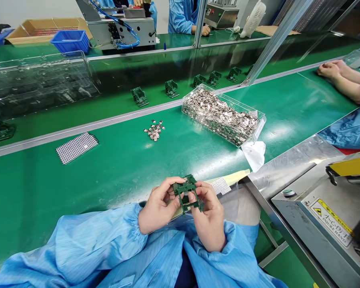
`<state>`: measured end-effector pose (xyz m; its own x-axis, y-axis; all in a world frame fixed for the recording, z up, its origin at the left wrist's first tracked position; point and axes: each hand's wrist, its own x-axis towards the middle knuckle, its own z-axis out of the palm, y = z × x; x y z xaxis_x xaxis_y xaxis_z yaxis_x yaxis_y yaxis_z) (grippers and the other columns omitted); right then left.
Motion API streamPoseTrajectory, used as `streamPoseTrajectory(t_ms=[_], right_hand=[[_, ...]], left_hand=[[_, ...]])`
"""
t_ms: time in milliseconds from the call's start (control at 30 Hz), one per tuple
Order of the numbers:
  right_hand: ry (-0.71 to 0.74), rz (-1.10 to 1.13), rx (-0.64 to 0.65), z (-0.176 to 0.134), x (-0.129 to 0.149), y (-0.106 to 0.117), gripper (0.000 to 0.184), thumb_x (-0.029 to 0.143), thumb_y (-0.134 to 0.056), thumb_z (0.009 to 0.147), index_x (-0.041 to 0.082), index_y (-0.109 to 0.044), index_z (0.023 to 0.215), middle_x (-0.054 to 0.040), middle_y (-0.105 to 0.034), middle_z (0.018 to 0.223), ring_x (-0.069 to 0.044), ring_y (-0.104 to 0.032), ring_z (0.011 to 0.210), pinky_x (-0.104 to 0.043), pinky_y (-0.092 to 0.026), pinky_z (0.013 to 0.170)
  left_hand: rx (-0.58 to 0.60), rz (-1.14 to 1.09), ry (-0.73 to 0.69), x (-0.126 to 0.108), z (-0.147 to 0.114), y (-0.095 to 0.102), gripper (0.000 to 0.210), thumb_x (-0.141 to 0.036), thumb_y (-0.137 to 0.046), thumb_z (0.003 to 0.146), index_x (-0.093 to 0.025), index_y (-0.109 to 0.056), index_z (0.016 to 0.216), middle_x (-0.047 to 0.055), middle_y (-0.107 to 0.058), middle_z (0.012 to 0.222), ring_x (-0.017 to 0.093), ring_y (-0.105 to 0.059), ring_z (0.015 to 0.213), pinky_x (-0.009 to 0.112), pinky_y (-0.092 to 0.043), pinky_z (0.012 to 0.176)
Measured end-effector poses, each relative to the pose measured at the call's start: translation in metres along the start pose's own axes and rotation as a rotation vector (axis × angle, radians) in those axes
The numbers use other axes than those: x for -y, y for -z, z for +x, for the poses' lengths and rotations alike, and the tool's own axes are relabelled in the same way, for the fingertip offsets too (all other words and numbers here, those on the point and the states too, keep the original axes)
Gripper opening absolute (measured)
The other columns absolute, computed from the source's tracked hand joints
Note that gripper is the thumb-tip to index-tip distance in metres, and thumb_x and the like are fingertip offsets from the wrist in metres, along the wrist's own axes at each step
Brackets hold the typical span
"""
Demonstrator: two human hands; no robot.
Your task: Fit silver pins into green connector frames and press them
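Note:
Close to my body, at the table's near edge, I hold a green plastic frame [188,188] with an open middle and thin posts. My left hand [161,205] grips its left side, thumb and fingers closed on it. The right side is held by my right hand [208,214], whose thumb lies over the frame's opening. Fingertips cover part of the frame, and I cannot make out any small part between them. Further forward lies a loose pile of small silvery metal pieces [155,131]. A clear plastic box [261,127] full of similar pieces stands to its right.
A sheet of small white pieces [77,148] lies at left. Several green frames [171,89] stand on the strip behind the metal rail [114,115]. A grey machine [324,224] is at right. Co-workers' hands [333,70] rest at far right; a blue bin [70,41] stands behind.

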<state>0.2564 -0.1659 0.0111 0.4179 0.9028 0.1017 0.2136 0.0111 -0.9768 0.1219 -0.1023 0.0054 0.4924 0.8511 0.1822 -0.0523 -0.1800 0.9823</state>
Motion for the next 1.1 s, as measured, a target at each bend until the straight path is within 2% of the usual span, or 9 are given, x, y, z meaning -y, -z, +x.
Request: streamPoseTrajectory(t_ms=[100, 233, 367, 500, 600, 733, 933, 1100], right_hand=[[-0.093, 0.103, 0.043, 0.001, 0.001, 0.0, 0.015, 0.035, -0.061, 0.09, 0.02, -0.061, 0.091, -0.006, -0.066, 0.089, -0.02, -0.064, 0.082, -0.032, -0.053, 0.072], [-0.154, 0.186, 0.025, 0.002, 0.005, -0.001, 0.021, 0.039, -0.067, 0.085, 0.019, -0.062, 0.087, -0.0064, -0.068, 0.086, -0.02, -0.065, 0.078, -0.029, -0.055, 0.065], [-0.155, 0.228, 0.003, 0.001, 0.006, -0.001, 0.02, 0.038, -0.069, 0.082, 0.019, -0.062, 0.085, -0.0066, -0.069, 0.085, -0.019, -0.066, 0.076, -0.028, -0.057, 0.063], [-0.103, 0.156, 0.016, 0.0, 0.008, 0.002, 0.014, 0.032, -0.068, 0.081, 0.019, -0.064, 0.084, -0.0081, -0.071, 0.091, -0.021, -0.068, 0.08, -0.03, -0.058, 0.067], [-0.054, 0.119, 0.012, -0.001, 0.01, 0.006, 0.012, 0.031, -0.067, 0.083, 0.019, -0.065, 0.083, -0.0086, -0.071, 0.093, -0.022, -0.067, 0.084, -0.03, -0.058, 0.067], [-0.037, 0.132, -0.01, -0.002, 0.011, 0.006, 0.015, 0.034, -0.067, 0.084, 0.019, -0.067, 0.082, -0.0083, -0.07, 0.089, -0.02, -0.066, 0.079, -0.029, -0.057, 0.062], [-0.115, 0.277, -0.089, -0.004, 0.008, -0.001, 0.021, 0.039, -0.073, 0.079, 0.02, -0.065, 0.076, -0.0051, -0.069, 0.078, -0.018, -0.066, 0.073, -0.028, -0.056, 0.065], [-0.198, 0.35, -0.107, -0.006, 0.01, -0.004, 0.025, 0.039, -0.078, 0.073, 0.019, -0.062, 0.071, -0.0026, -0.065, 0.07, -0.016, -0.062, 0.067, -0.026, -0.054, 0.061]], left_hand=[[-0.009, 0.015, 0.026, -0.001, -0.002, -0.001, 0.027, -0.026, -0.06, 0.091, -0.021, -0.055, 0.117, 0.007, -0.068, 0.1, 0.014, -0.067, 0.081, 0.021, -0.055, 0.07], [-0.05, 0.035, 0.043, -0.005, -0.003, -0.005, 0.027, -0.029, -0.059, 0.092, -0.019, -0.055, 0.117, 0.005, -0.068, 0.088, 0.014, -0.066, 0.074, 0.021, -0.055, 0.064], [-0.084, 0.025, 0.042, -0.007, -0.003, -0.009, 0.029, -0.031, -0.059, 0.091, -0.019, -0.053, 0.117, 0.005, -0.069, 0.09, 0.013, -0.067, 0.076, 0.02, -0.056, 0.065], [-0.11, 0.044, 0.039, -0.007, -0.005, -0.012, 0.03, -0.031, -0.059, 0.091, -0.02, -0.053, 0.118, 0.005, -0.069, 0.093, 0.013, -0.067, 0.078, 0.02, -0.056, 0.067], [-0.116, 0.109, 0.036, -0.006, -0.009, -0.013, 0.031, -0.031, -0.06, 0.091, -0.02, -0.054, 0.119, 0.004, -0.068, 0.089, 0.013, -0.065, 0.074, 0.019, -0.053, 0.061], [-0.113, 0.149, 0.007, -0.005, -0.012, -0.014, 0.031, -0.029, -0.06, 0.091, -0.021, -0.054, 0.12, 0.001, -0.065, 0.08, 0.012, -0.062, 0.067, 0.019, -0.048, 0.055], [-0.137, 0.159, -0.032, -0.006, -0.012, -0.015, 0.027, -0.023, -0.061, 0.089, -0.021, -0.056, 0.116, -0.001, -0.062, 0.074, 0.01, -0.057, 0.059, 0.018, -0.043, 0.05], [-0.163, 0.167, 0.031, -0.014, -0.013, -0.017, 0.026, -0.014, -0.059, 0.084, -0.019, -0.058, 0.11, 0.0, -0.065, 0.079, 0.01, -0.058, 0.062, 0.017, -0.043, 0.052]])
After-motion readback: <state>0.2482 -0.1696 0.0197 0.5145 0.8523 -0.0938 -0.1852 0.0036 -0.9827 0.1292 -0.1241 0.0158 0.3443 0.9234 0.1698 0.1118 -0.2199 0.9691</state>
